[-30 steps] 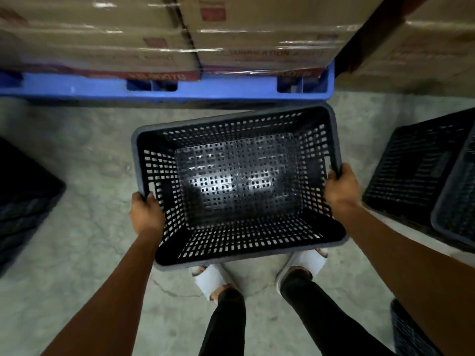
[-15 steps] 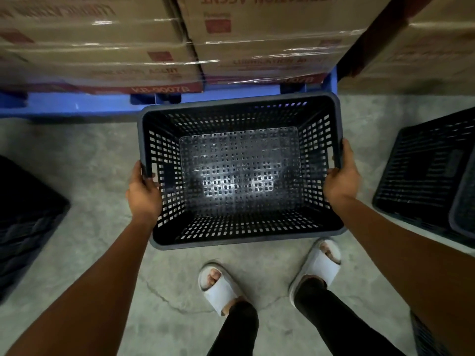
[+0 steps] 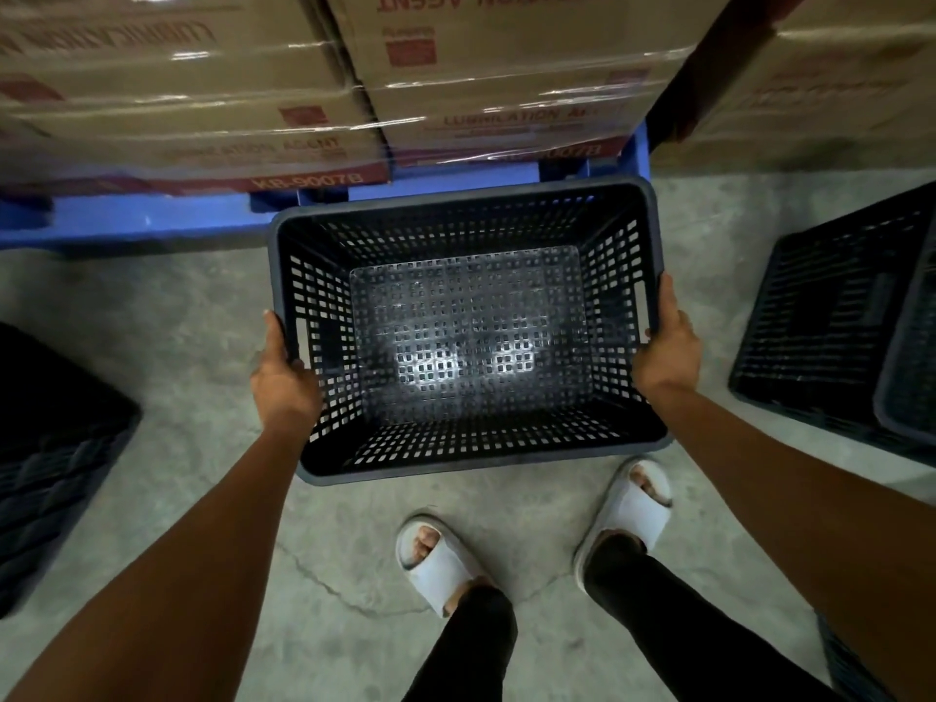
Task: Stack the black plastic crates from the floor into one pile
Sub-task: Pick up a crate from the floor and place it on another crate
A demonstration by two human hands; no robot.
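Far left: dark crate on the concrete floor, partly out of frame. Left hand clenched on the left rim of the open black crate, thumb along the rim's outside, remaining fingers hidden behind the wall. Crate upright, empty, mouth up, held between both hands in front of the blue pallet bearing wrapped cartons. Right hand gripping the right rim likewise, fingers lying along its outer edge. Far right: nested black crates on the floor.
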